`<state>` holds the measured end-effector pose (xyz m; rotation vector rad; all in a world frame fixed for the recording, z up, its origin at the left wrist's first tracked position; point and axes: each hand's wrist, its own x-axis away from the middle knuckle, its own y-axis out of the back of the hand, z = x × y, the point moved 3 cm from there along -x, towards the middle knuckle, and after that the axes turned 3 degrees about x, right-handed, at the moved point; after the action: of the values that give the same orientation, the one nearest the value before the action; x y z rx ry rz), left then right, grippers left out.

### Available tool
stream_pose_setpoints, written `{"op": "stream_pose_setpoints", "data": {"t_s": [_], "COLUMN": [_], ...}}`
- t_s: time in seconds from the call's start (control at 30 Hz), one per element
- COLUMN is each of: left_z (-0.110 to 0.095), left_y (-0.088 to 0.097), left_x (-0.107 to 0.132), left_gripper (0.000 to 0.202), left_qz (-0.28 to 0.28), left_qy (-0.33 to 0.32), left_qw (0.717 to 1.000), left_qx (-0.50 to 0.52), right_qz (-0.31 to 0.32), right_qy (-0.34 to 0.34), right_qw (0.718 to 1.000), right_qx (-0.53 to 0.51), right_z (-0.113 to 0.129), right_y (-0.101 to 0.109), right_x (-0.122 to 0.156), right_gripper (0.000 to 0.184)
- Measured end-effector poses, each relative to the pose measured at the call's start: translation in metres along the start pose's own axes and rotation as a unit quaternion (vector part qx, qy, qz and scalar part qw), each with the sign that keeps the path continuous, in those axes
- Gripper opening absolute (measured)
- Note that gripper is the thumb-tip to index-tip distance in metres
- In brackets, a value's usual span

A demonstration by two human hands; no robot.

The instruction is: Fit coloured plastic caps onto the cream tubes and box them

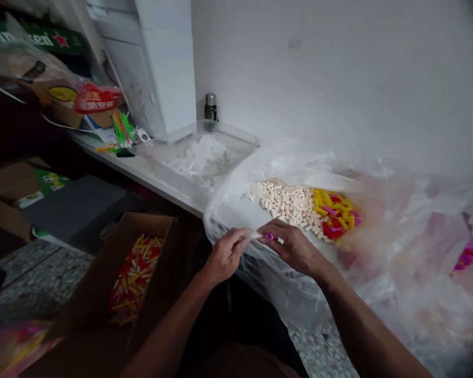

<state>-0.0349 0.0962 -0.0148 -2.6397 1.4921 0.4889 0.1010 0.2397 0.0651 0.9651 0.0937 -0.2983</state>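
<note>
My left hand [225,253] is closed in a pinch on a small whitish translucent piece [254,235], whose exact kind I cannot make out. Close beside it, my right hand [295,245] has its fingers closed around a small magenta plastic tube [270,236] with a round open end. The hands nearly meet above the near edge of a tray lined with clear plastic. Behind them lies a heap of cream-coloured pellets [289,202]. Right of that heap are yellow, red and magenta plastic tubes [341,212].
A cardboard box [167,226] at lower left holds many red, yellow and pale pieces [137,273]. A clear bin [244,137] contains white translucent pieces [207,157], with a dark flask [210,107] behind it. Crumpled clear plastic [410,262] spreads across the right.
</note>
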Motion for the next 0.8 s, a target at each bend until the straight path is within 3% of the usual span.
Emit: {"op": "stream_pose_setpoints", "data": {"t_s": [0.13, 0.3, 0.47, 0.6, 0.8], "left_z": [0.006, 0.008, 0.007, 0.004, 0.001], "left_y": [-0.014, -0.038, -0.044, -0.038, -0.028], "left_x": [0.025, 0.049, 0.062, 0.067, 0.079], "left_gripper": [0.042, 0.057, 0.064, 0.065, 0.062], "left_qz": [-0.050, -0.066, -0.072, -0.069, -0.040], "left_qy": [0.123, 0.170, 0.187, 0.173, 0.171], "left_qw": [0.968, 0.885, 0.848, 0.848, 0.839], "left_qx": [0.212, 0.428, 0.490, 0.497, 0.515], "right_qz": [-0.012, -0.087, -0.148, -0.197, -0.200], "right_qy": [-0.066, -0.141, -0.167, -0.185, -0.217], "right_qw": [0.996, 0.984, 0.971, 0.948, 0.933], "right_qx": [-0.061, -0.072, -0.091, -0.170, -0.207], "right_z": [0.009, 0.010, 0.012, 0.021, 0.050], "right_y": [-0.018, -0.041, -0.055, -0.071, -0.092], "right_x": [0.005, 0.017, 0.025, 0.021, 0.006], "right_gripper": [0.032, 0.046, 0.060, 0.061, 0.067]}}
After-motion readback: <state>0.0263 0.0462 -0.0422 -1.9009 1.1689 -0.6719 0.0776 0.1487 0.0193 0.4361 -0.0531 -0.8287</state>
